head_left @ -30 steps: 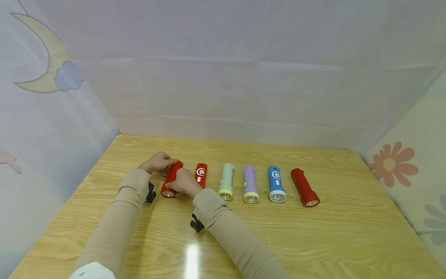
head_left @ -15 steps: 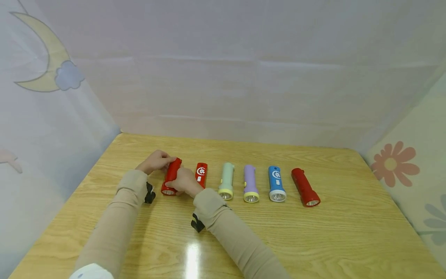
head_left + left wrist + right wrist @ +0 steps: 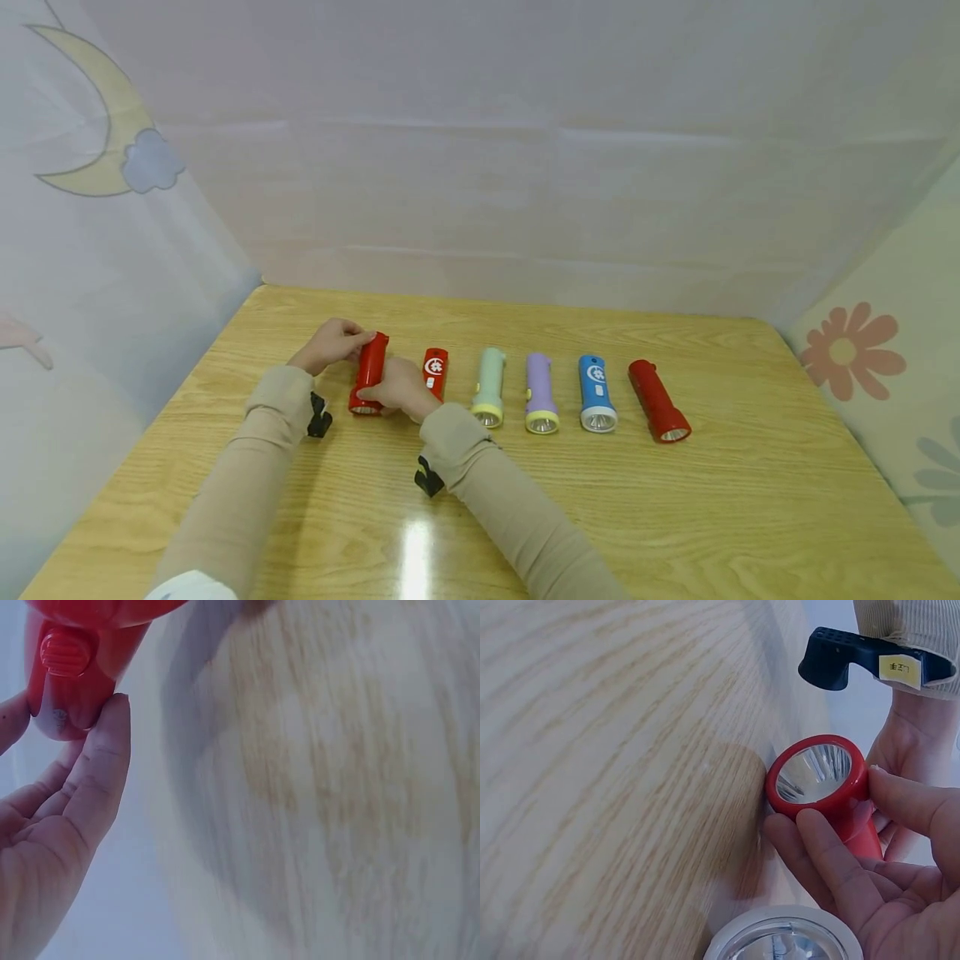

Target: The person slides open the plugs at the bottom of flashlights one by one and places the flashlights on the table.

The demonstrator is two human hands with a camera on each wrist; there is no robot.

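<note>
A red flashlight (image 3: 371,367) at the left end of a row is held by both hands, its lens end toward me. My left hand (image 3: 333,343) pinches the tail end between thumb and fingers; the left wrist view shows a ribbed red switch (image 3: 65,652) on the underside of the body. My right hand (image 3: 405,387) grips the lens end, thumb on one side and fingers on the other, around the silvery reflector (image 3: 814,776). Right beside that hand lies another red flashlight (image 3: 434,371) with a white emblem, its lens end hidden by the hand.
Along the wooden table (image 3: 675,517), the row continues with a mint flashlight (image 3: 491,379), a purple one (image 3: 539,383), a blue one (image 3: 595,383) and a plain red one (image 3: 656,396) lying slanted. A pale cloth backdrop (image 3: 480,208) stands behind the table's far edge.
The held red flashlight has shifted slightly toward the far edge and straightened, its tail swinging a little left. Both hands stay on it; the other flashlights lie as before.
</note>
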